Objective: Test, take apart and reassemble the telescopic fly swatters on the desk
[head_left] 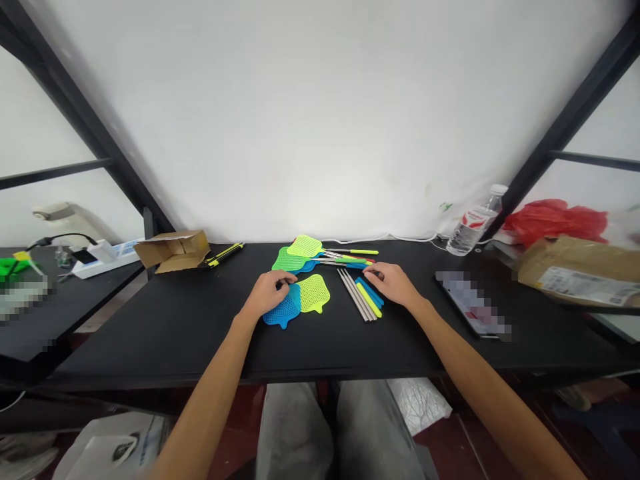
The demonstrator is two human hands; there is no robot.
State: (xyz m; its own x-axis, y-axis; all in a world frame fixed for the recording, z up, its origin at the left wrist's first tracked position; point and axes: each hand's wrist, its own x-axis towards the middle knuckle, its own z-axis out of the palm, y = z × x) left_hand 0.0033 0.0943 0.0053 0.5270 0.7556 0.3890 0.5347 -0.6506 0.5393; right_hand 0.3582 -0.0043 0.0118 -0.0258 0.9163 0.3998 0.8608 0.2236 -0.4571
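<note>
My left hand point(270, 292) rests over a loose blue fly swatter head point(284, 310), thumb and forefinger apart with nothing visible between them. Beside that head lies a loose yellow-green swatter head point(314, 293). Behind them is a pile of fly swatters point(305, 247) with green, yellow and blue mesh heads, their thin metal rods pointing right. My right hand point(395, 283) is at the handle ends of the pile, fingers slightly apart; whether it touches them is unclear. Below its fingers lie several metal rods point(356, 297), a yellow handle point(369, 300) and blue handles point(370, 292).
An open cardboard box point(173, 252) and a black-yellow item point(225, 255) stand at the left. Rightward are a phone point(470, 307), a water bottle point(475, 220), a parcel point(580, 272) and a red bag point(555, 223). A white cable runs along the wall.
</note>
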